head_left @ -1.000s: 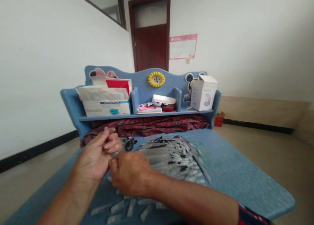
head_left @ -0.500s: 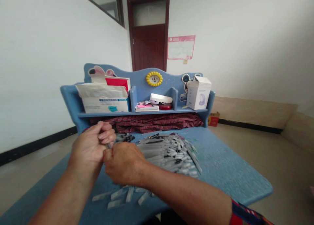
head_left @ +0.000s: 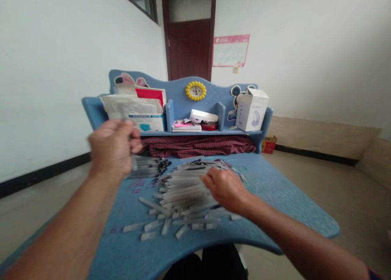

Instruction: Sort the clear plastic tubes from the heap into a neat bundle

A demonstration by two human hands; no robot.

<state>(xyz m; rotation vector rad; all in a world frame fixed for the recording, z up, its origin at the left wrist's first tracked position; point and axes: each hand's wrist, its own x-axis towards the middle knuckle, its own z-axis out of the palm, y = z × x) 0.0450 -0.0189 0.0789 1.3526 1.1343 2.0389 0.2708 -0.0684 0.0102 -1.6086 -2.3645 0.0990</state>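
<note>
My left hand, raised at the left of the table, is closed around a translucent pen barrel; motion blurs its upper end. My right hand hovers at the right side of a heap of clear pen barrels, its fingers curled together. Whatever they pinch, if anything, is hidden. Behind the left wrist lies a row of pens with black ends. Several short translucent caps are scattered in front of the heap.
A blue table carries a back shelf holding a mask box, papers, a red round tin and a white box. Folded checked cloth lies beneath the shelf.
My hands were together at the left, with a pen piece between them. They have separated: the left has risen with the pen barrel, the right has moved rightward to the heap.
</note>
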